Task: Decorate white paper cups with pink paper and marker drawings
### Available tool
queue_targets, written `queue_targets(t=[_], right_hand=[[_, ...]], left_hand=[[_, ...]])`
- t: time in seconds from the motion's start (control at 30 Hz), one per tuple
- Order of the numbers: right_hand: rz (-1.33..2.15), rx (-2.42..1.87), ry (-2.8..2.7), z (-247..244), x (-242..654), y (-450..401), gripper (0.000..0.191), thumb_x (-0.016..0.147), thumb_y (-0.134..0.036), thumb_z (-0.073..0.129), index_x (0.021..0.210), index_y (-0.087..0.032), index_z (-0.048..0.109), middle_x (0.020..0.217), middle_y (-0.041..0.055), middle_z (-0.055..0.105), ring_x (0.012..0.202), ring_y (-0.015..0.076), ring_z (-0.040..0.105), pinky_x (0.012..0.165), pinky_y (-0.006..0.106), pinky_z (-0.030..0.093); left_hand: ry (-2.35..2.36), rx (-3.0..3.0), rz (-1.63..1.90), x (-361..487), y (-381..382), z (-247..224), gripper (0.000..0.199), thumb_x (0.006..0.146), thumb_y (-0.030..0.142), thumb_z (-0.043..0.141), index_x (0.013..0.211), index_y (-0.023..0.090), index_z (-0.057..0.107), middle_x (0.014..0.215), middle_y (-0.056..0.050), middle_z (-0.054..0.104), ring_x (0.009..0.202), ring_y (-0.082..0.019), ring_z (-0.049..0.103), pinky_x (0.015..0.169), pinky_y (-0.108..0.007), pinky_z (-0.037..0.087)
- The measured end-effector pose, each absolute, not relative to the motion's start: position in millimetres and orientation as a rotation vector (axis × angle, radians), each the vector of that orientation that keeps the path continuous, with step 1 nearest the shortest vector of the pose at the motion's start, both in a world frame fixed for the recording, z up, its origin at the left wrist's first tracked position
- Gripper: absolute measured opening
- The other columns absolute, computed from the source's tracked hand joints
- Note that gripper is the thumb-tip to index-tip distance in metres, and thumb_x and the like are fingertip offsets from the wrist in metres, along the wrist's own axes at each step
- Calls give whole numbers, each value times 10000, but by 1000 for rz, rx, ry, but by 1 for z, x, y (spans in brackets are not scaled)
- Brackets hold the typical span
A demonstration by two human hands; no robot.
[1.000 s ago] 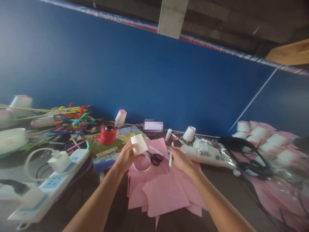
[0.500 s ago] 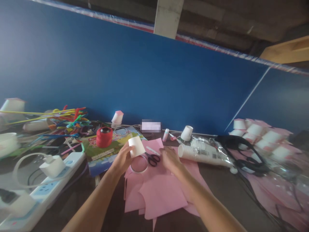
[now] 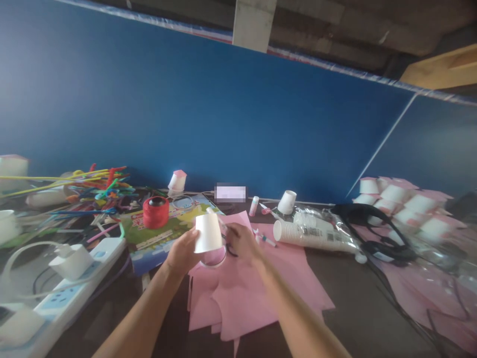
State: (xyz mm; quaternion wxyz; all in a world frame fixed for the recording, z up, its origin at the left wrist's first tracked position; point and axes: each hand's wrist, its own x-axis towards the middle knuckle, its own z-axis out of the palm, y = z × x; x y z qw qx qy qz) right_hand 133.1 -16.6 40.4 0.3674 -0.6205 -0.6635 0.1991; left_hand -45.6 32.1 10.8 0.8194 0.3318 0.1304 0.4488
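My left hand (image 3: 183, 252) grips a white paper cup (image 3: 207, 233) by its side, with the narrow end up and the wide rim down. Between the fingers of my right hand (image 3: 240, 239) is a slim white pen-like stick (image 3: 216, 217), its far end at the cup's top edge; whether they touch I cannot tell. Below the cup lies a round ring like a tape roll (image 3: 215, 257). Dark scissors (image 3: 232, 250) show only in part under my right hand. Pink paper sheets (image 3: 249, 293) lie beneath both hands.
A red thread spool (image 3: 155, 214) stands on a colourful booklet (image 3: 139, 258) at left, behind a power strip (image 3: 70, 293). Pipe cleaners (image 3: 100, 186) heap farther back. At right are nested paper cups (image 3: 298, 233), a black strap (image 3: 352, 219) and stacked pink-topped cups (image 3: 402, 199).
My right hand has moved left and picked up the white stick from the pink paper. My left hand has turned the cup more upright and moved slightly lower.
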Motion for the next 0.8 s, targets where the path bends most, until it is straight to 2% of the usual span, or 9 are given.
queue_targets(t=[0.17, 0.33, 0.43, 0.5, 0.57, 0.7, 0.8], right_hand=[[760, -1549, -1629, 33, 111, -21, 274, 870, -225, 405, 801, -183, 667, 641, -9, 622, 548, 109, 528, 518, 200, 358], [530, -1605, -1646, 35, 116, -26, 291, 882, -229, 404, 729, -186, 648, 740, 23, 664, 668, 134, 594, 582, 216, 384], [289, -1763, -1645, 51, 134, -33, 291, 910, -267, 400, 806, -199, 663, 901, 63, 706, 835, 173, 646, 694, 247, 417], [246, -2033, -1651, 61, 152, -38, 240, 891, -345, 464, 932, -217, 663, 979, 87, 714, 887, 231, 665, 711, 293, 429], [193, -2259, -1657, 65, 170, -44, 287, 875, -356, 487, 1084, -207, 616, 1051, 133, 698, 950, 290, 662, 727, 342, 440], [184, -2434, -1677, 47, 188, -53, 400, 863, -336, 496, 1212, -140, 501, 1048, 182, 686, 973, 335, 660, 724, 367, 453], [235, -2450, -1674, 31, 187, -56, 467, 828, -237, 505, 1272, -110, 429, 1028, 185, 695, 971, 344, 661, 715, 370, 456]], left_hand=[[257, 657, 973, -48, 37, 11, 532, 727, 368, 609, 1208, 142, 573, 1053, -118, 698, 1079, -308, 613, 939, -411, 487], [346, 567, 971, -47, 36, 20, 509, 751, 327, 578, 1207, 103, 551, 1027, -119, 702, 1001, -261, 649, 921, -377, 500], [332, 557, 991, -45, 35, 24, 519, 745, 300, 575, 1226, 113, 532, 1017, -118, 703, 949, -253, 663, 860, -373, 521], [334, 552, 980, -45, 35, 24, 546, 729, 285, 583, 1242, 111, 515, 1026, -126, 700, 944, -268, 663, 839, -394, 526], [358, 533, 966, -44, 34, 23, 539, 726, 281, 588, 1233, 111, 517, 1031, -127, 699, 959, -277, 658, 845, -406, 524], [375, 490, 969, -44, 33, 21, 427, 750, 269, 591, 1156, 143, 562, 985, -100, 706, 933, -255, 659, 860, -399, 522], [358, 492, 984, -44, 32, 20, 364, 746, 247, 597, 1093, 136, 584, 910, -90, 710, 870, -242, 667, 830, -402, 533]])
